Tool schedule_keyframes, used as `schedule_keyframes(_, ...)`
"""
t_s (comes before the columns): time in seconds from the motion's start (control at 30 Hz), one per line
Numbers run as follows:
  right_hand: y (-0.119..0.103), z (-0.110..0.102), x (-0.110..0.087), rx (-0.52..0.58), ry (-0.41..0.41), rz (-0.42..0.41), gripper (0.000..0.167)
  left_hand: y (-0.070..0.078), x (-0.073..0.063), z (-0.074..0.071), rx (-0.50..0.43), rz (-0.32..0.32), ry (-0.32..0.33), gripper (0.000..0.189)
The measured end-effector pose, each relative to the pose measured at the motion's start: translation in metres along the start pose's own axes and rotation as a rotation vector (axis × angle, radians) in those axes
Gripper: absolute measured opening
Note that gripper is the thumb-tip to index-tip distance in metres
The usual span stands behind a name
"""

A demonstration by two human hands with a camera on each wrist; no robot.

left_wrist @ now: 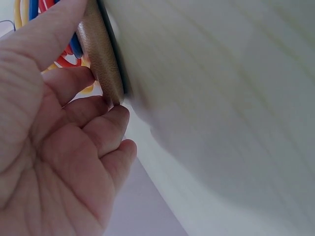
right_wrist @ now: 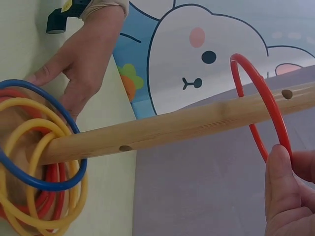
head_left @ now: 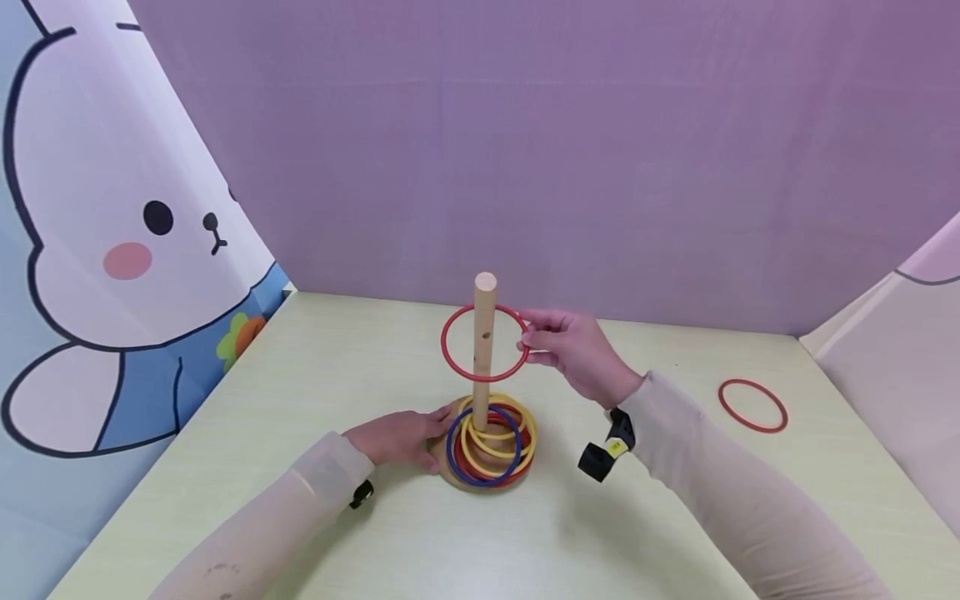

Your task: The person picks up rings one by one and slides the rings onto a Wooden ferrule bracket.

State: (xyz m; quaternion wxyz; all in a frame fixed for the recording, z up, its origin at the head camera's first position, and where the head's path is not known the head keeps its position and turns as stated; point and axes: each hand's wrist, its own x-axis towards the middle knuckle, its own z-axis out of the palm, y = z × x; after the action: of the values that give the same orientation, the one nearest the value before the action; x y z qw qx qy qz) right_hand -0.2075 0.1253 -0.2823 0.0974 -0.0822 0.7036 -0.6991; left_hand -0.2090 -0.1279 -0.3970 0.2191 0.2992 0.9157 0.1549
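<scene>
A wooden peg [head_left: 484,350] rises from a round wooden base [left_wrist: 102,49]. My right hand [head_left: 576,348] pinches a red ring [right_wrist: 271,104] by its right side between thumb and fingers. In the right wrist view the peg's upper part passes through this ring. My left hand [head_left: 397,437] grips the left edge of the base, thumb above and fingertips at the rim. Several rings lie stacked around the peg's foot: a blue ring [right_wrist: 44,185] on top, with yellow rings [head_left: 535,437] and red ones among them, some tilted.
Another red ring [head_left: 765,430] lies on the pale tabletop [head_left: 675,533] to the right. A purple cloth wall [head_left: 600,167] stands behind the table. Cartoon-printed cloth [head_left: 82,208] hangs at the left, and a pale panel [head_left: 900,375] borders the right side.
</scene>
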Motion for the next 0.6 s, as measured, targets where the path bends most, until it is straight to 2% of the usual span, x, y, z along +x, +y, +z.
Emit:
schedule_keyframes(0.37,0.030,0.003,-0.005,0.018,-0.003,0.031,0.043,-0.002,-0.002,0.001,0.007,0.011,0.013,0.073)
schedule_keyframes(0.6,0.047,0.005,-0.013,0.022,0.041,0.048,0.041,-0.001,-0.001,0.003,0.033,0.004,0.004,0.071)
